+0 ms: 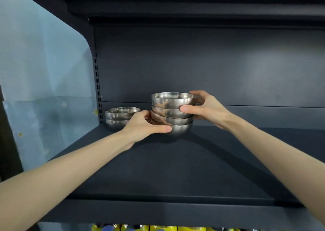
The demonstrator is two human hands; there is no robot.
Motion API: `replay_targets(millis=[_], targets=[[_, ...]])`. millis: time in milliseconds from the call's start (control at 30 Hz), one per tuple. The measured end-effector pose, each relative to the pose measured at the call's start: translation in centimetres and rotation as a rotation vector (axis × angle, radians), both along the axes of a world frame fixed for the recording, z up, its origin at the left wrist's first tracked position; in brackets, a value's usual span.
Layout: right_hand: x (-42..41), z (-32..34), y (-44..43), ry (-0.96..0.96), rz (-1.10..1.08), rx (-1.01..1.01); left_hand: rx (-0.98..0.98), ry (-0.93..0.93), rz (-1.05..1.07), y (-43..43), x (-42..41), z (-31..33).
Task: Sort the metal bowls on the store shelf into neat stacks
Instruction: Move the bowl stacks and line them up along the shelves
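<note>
— What are the fingers doing?
— The left hand (142, 123) cups the lowest bowl of the four-bowl stack (173, 115), with the thumb across its front and the fingers curled behind. The right hand (205, 107) grips higher, its thumb pressing on the second bowl and its fingers round the top rim.
— Where does it stand?
— Mid-shelf (175, 169). A two-bowl stack (120, 116) sits farther left at the back corner, its right edge hidden by the left hand.

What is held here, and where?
Both grip the taller bowl stack: left hand at the bottom bowl, right hand on the upper bowls.
</note>
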State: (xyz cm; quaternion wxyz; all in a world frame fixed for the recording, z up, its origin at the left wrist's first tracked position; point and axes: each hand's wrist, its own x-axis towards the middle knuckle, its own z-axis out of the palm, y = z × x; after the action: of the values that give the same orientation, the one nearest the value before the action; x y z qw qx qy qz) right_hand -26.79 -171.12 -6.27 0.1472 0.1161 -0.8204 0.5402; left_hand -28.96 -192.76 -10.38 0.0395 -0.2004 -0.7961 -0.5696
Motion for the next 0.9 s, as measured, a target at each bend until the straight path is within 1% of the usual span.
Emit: replay_targets(millis=[300, 667, 900], targets=[[-2.0, -1.3, -0.1, -0.037, -0.005, -0.018, 0.007, 0.019, 0.005, 0.1, -1.6, -1.2], [-4.8, -2.1, 0.7, -0.115, 0.053, -0.009, -0.058, 0.006, 0.002, 0.3, -3.1, -1.9], [-5.5, -2.3, 0.6, -0.109, 0.076, -0.020, -0.070, 0.023, 0.015, 0.3, -4.0, -2.4]])
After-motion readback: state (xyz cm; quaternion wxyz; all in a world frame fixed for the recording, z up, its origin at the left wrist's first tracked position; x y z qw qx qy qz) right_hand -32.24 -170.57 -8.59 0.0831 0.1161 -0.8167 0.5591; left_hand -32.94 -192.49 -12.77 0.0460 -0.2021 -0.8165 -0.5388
